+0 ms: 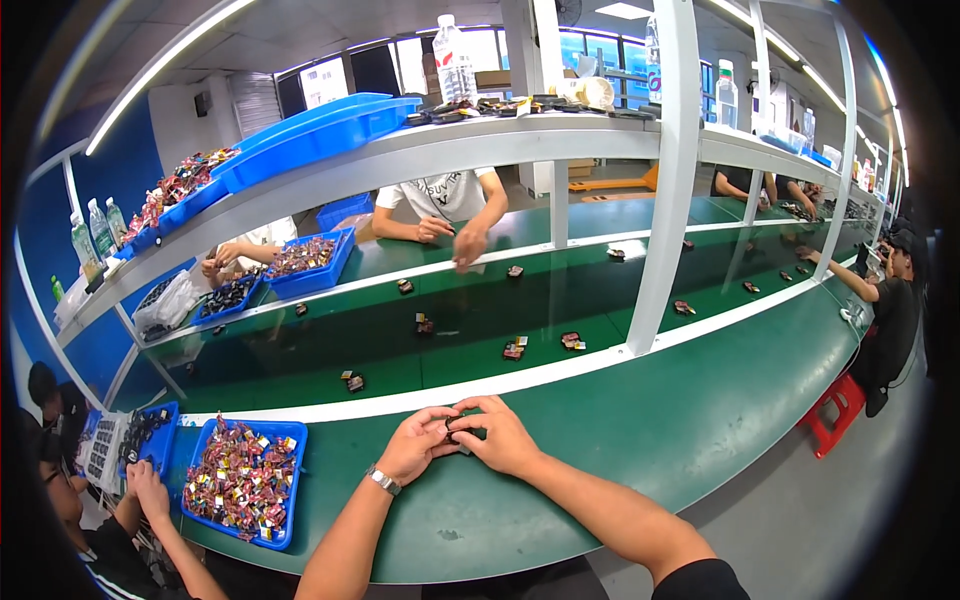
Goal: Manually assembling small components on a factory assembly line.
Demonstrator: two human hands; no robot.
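My left hand [418, 446], with a metal-banded watch [384, 481] on its wrist, and my right hand [497, 438] meet over the green work surface [640, 440]. Both are closed, fingertips together, around a small dark part [451, 425]. Most of that part is hidden by the fingers, so its exact kind does not show. To the left of my hands sits a blue tray [301, 470] heaped with small red, yellow and white components [240, 475].
Beyond a white rail, a dark green conveyor belt [460, 360] carries scattered small assemblies [515, 348]. A white upright post [665, 190] and a long shelf [450, 140] stand ahead. Co-workers' hands [470, 240] work across the belt; another person's hands [147, 490] are at left. A red stool [835, 415] stands right.
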